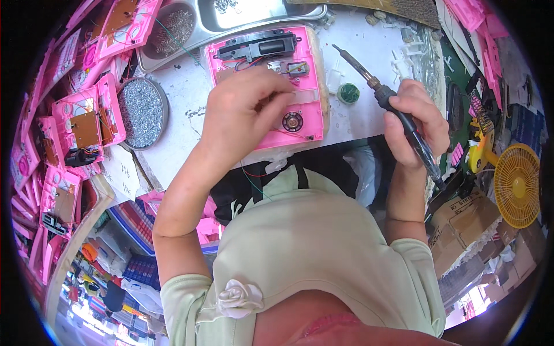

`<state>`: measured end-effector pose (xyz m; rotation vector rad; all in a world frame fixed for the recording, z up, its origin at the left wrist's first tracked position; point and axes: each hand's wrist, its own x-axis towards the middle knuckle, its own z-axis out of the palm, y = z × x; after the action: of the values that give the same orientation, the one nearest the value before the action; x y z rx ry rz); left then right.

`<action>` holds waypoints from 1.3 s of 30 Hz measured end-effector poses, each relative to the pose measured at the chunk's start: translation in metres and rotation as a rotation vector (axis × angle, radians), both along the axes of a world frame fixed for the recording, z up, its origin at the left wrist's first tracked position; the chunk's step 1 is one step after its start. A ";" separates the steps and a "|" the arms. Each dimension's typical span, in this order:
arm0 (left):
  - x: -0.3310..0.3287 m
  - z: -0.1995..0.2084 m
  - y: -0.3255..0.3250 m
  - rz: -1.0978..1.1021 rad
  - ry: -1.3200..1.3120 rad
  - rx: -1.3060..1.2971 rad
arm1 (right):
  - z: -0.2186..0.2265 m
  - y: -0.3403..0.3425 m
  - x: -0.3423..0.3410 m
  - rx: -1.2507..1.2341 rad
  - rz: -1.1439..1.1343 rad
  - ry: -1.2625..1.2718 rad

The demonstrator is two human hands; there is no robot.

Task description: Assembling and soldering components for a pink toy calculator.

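A round metal dish of small silvery screws (142,113) sits on the white table (180,98), left of centre. Behind it, a steel tray (242,12) runs along the far edge, with a second bowl of screws (173,27) at its left end. Stacks of pink plastic housings (69,132) with brown circuit boards crowd the left side, and more pink parts (476,23) lie at the upper right. A small green spool (348,93) rests on the table. At the right, a yellow fan (515,183) stands above a cardboard box (461,222).
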<state>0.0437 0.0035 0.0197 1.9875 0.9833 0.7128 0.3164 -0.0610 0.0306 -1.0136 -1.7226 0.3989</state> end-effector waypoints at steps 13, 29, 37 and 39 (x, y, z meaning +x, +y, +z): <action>-0.004 0.004 0.005 0.068 0.034 -0.331 | -0.020 0.036 -0.087 -0.195 0.047 0.131; -0.014 0.001 0.006 -0.193 0.098 -0.003 | 0.004 -0.002 -0.025 -0.265 0.043 0.140; -0.017 0.002 0.008 -0.262 0.145 0.093 | 0.005 -0.012 -0.001 -0.527 0.301 0.326; -0.018 0.000 0.010 -0.282 0.149 0.111 | 0.002 -0.009 -0.005 -0.556 0.313 0.308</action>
<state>0.0256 0.0138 0.0201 2.2458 0.7386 0.4780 0.3111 -0.0697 0.0323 -0.9958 -1.5158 1.2223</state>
